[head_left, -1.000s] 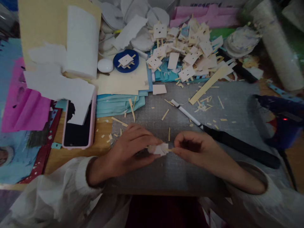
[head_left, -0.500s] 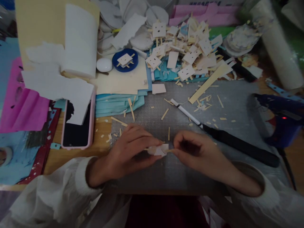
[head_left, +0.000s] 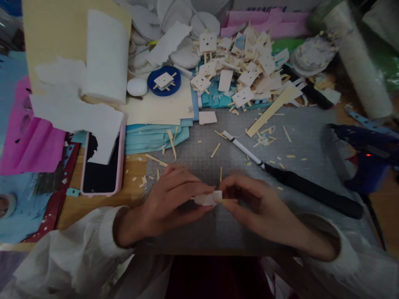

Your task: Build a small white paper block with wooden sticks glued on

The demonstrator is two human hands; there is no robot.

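Over the grey cutting mat [head_left: 199,232], my left hand [head_left: 171,199] pinches a small white paper piece [head_left: 209,199] between thumb and fingers. A narrow cream paper strip [head_left: 230,201] sticks out of the piece's right side, and another strip end shows on its left. The thumb and fingers of my right hand [head_left: 255,203] are closed about the right-hand strip, close against the piece's edge. Part of the piece lies hidden behind the left fingers. Loose paper strips [head_left: 215,150] lie on the mat beyond both hands.
A pen-like tool with a black handle [head_left: 318,193] lies right of the hands. Further right is a blue glue gun [head_left: 361,153] with a red light. Behind sits a heap of square paper figures [head_left: 243,97]. At left are a phone [head_left: 102,178] and teal paper [head_left: 156,139].
My right hand has moved left along the strip, from its outer end to close beside the white piece. My left hand keeps its hold on the piece.
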